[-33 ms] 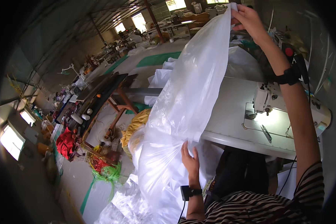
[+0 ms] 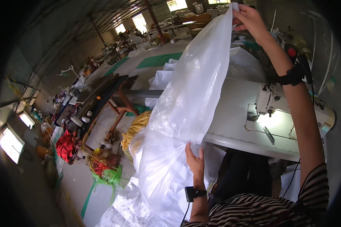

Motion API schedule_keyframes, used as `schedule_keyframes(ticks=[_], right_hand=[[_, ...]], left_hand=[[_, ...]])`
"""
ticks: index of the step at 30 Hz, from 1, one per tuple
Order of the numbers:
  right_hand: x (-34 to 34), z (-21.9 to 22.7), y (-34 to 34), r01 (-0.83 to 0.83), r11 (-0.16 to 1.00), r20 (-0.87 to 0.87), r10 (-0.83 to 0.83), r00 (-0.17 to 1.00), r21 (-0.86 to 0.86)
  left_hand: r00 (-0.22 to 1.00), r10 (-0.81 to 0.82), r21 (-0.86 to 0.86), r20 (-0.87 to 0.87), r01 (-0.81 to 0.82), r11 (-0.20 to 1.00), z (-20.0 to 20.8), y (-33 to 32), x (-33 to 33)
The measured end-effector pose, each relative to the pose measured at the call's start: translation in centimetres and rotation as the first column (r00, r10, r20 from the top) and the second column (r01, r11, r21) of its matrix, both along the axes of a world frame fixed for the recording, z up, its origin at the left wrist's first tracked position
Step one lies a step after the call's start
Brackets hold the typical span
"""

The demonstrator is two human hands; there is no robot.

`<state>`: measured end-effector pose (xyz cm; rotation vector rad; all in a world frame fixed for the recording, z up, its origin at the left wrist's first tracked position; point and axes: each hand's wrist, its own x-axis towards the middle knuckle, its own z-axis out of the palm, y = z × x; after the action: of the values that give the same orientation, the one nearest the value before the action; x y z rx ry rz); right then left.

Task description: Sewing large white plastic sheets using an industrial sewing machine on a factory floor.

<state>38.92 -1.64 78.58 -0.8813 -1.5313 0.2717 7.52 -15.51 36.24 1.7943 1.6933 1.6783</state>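
Observation:
A long sheet of translucent white plastic film (image 2: 191, 87) stretches up from the lower middle to the far right, in front of a pale sewing table (image 2: 238, 117). My right hand (image 2: 250, 23), arm reaching far out, pinches its top corner between thumb and fingers. Lower down, my left hand (image 2: 196, 162) is beside the film's gathered near part, its thumb and fingers apart, fingertips at the film's edge. Whether they touch it is hard to tell. A sewing machine (image 2: 269, 100) with a lit work area stands under my right forearm. Small metal thread snips (image 2: 269, 135) lie on the tabletop.
Crumpled clear plastic (image 2: 125, 206) spreads over the floor at lower left. Beyond it are a green string bundle (image 2: 109, 178), red cloth (image 2: 67, 146), a yellow sack (image 2: 135, 128) and a wooden-legged bench (image 2: 119, 104). A dark cable (image 2: 291, 179) hangs near my right side.
My left hand has shifted slightly to the right, its thumb a little farther from the fingers. The right hand keeps its hold on the film's corner.

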Motion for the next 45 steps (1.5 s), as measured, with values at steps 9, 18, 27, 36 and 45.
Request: schedule_keyframes(ticks=[9,18,27,36,45], right_hand=[[0.0,0.5,-1.4,0.034,0.999,0.002,-0.034,0.999,-0.019],[2.6,1.0,-0.3,0.084,0.995,0.055,-0.081,0.995,-0.052],[5.6,0.5,2.1,0.107,0.994,-0.029,-0.107,0.994,-0.017],[-3.4,-4.4,6.6,-0.274,0.935,-0.354,0.340,0.871,0.224],[3.9,-16.3,6.7,0.667,0.717,0.336,-0.690,0.641,0.202]], left_hand=[[0.930,0.304,-0.036,0.204,-0.304,0.952,-2.2,6.7,6.0],[0.952,0.303,-0.156,-0.047,-0.307,0.939,-3.7,8.9,5.7],[0.937,-0.128,-0.061,-0.324,0.115,0.992,-4.2,6.5,0.1],[0.877,0.404,0.461,0.261,-0.481,0.746,15.3,-2.4,-32.2],[0.512,-0.801,-0.482,-0.310,0.642,0.596,12.9,-8.7,-4.0]])
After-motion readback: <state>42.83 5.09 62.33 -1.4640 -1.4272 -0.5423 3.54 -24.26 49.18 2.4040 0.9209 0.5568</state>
